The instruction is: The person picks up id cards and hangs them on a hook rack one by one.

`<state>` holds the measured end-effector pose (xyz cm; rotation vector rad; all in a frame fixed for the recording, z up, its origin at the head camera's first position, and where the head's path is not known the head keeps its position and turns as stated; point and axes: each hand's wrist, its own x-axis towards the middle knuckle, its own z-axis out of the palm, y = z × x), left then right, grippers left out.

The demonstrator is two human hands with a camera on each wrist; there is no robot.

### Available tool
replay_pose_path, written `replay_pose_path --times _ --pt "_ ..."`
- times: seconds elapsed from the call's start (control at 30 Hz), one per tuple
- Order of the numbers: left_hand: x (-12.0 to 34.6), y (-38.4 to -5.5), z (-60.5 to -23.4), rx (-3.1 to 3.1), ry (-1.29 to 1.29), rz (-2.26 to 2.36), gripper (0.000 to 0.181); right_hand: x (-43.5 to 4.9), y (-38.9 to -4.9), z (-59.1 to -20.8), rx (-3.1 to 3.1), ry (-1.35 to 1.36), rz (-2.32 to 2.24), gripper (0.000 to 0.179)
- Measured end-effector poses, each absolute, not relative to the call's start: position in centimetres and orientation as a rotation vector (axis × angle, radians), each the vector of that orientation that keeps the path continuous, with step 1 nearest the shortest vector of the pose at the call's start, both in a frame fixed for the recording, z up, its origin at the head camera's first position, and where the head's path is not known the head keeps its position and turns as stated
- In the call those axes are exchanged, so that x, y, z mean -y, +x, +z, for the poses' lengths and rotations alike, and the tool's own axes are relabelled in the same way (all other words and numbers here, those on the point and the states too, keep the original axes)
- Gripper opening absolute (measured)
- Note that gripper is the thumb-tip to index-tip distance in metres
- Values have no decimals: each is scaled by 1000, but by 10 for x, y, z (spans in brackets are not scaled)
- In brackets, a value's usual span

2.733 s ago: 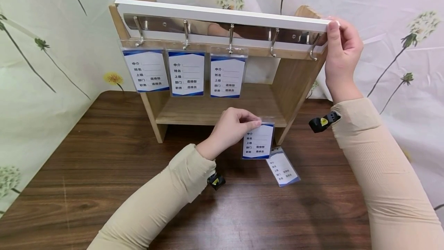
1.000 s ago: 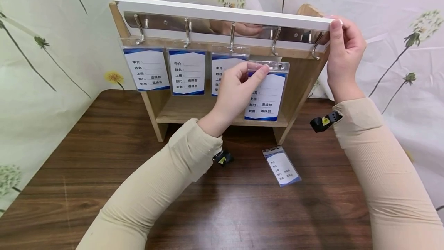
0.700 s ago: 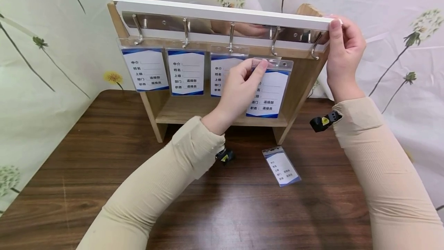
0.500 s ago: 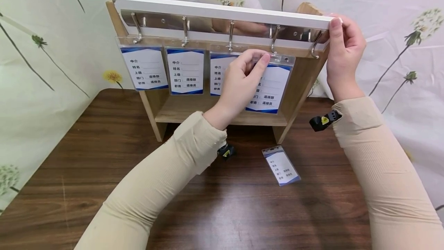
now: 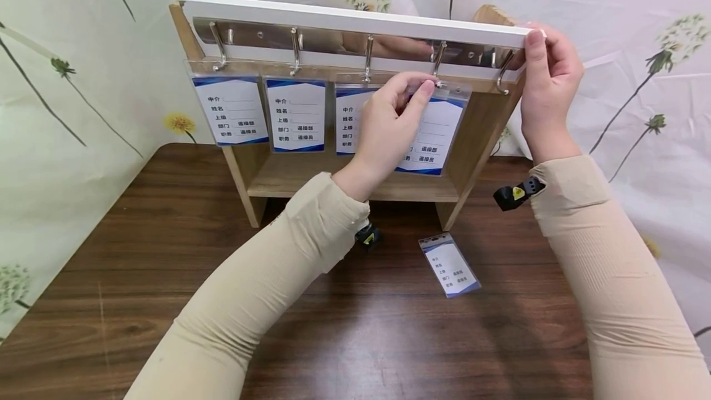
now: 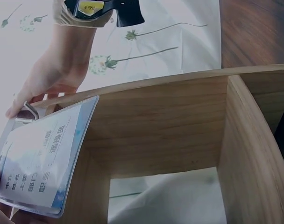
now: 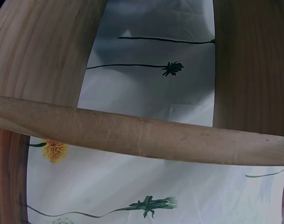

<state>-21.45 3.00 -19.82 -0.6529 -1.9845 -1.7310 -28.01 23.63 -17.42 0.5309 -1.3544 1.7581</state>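
1. Pinches badge (image 5: 440, 131) by top strip with left hand (image 5: 389, 125), at 6 o'clock of fourth hook (image 5: 439, 57).
2. Grips rail (image 5: 344, 13) with right hand (image 5: 550, 88), at badge's 2 o'clock.
3. Likely light, bendy, slick: hold top strip.

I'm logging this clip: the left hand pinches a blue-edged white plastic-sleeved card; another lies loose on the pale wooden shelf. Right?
Not the shelf: the head view shows the loose card on the dark brown wooden table. The rest stands.

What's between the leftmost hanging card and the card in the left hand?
In the head view, two hanging cards: one fully visible, another partly hidden by the left hand.
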Motion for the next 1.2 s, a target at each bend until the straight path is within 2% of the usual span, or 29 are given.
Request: replay_pose_path --times 0.43,1.2 --pt "-35 -218 -198 1985 -643 -1475 22 -237 -281 -177 1358 512 1771 16" --pt "-37 -220 -198 2021 -543 -1441 23 -235 -279 -175 1351 515 1759 19"
